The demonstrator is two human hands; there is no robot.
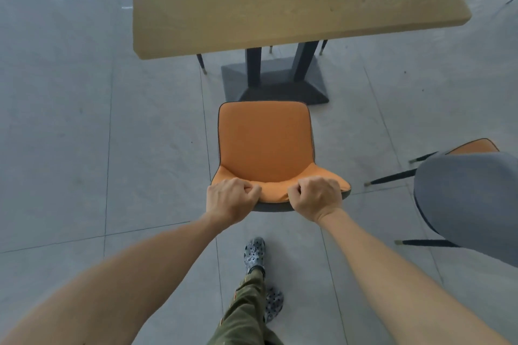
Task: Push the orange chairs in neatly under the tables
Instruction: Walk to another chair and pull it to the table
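An orange chair [265, 140] with a grey shell stands on the floor in front of me, its seat facing a light wooden table [280, 0]. Its seat front sits just short of the table's dark pedestal base [276, 87]. My left hand [228, 200] grips the top of the backrest at its left side. My right hand [318, 196] grips the same edge at its right side. Both arms reach forward from the bottom of the view.
A second orange chair [471, 199] with a grey back stands at the right, turned away from the table, its black legs splayed toward the first chair. Thin chair legs [201, 63] show beyond the table's near edge. Grey tiled floor [84, 134] lies all around.
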